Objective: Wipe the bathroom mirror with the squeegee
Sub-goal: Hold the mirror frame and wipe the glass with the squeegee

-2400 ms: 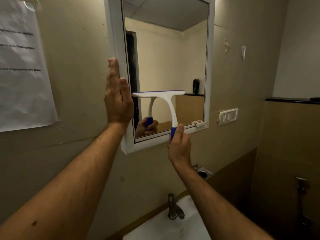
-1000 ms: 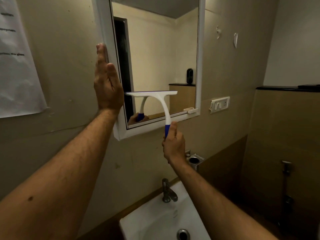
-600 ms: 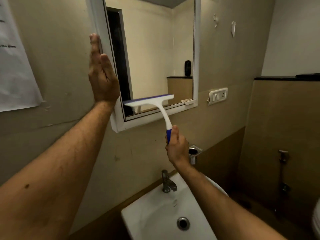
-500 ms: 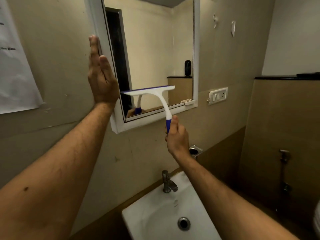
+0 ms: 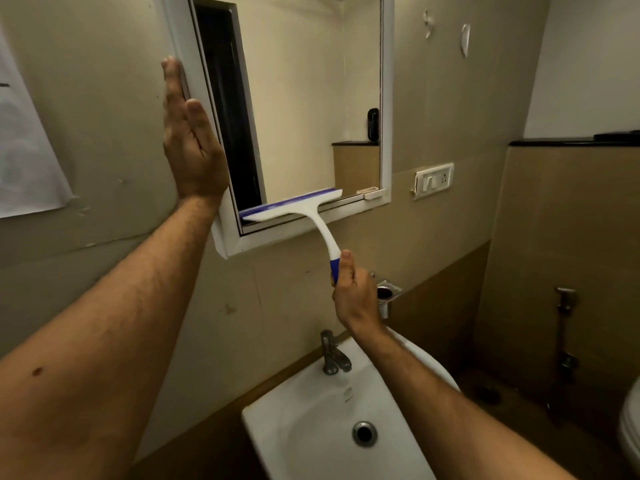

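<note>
A white-framed mirror [image 5: 301, 98] hangs on the beige wall. A white squeegee [image 5: 294, 207] with a blue blade edge and blue grip lies against the glass at the mirror's bottom edge, on its left half. My right hand [image 5: 353, 292] grips the blue end of its handle, below the frame. My left hand [image 5: 188, 136] presses flat, fingers straight up, against the mirror's left frame edge.
A white sink [image 5: 332, 427] with a metal tap [image 5: 332, 351] stands below. A metal holder [image 5: 388, 296] is fixed to the wall right of my right hand. A switch plate [image 5: 434, 180] sits right of the mirror, a paper sheet [image 5: 24, 157] at left, a toilet rim [image 5: 630, 434] at bottom right.
The squeegee has slid down the glass to the mirror's bottom edge, and my right hand dropped with it. My left hand stays on the frame.
</note>
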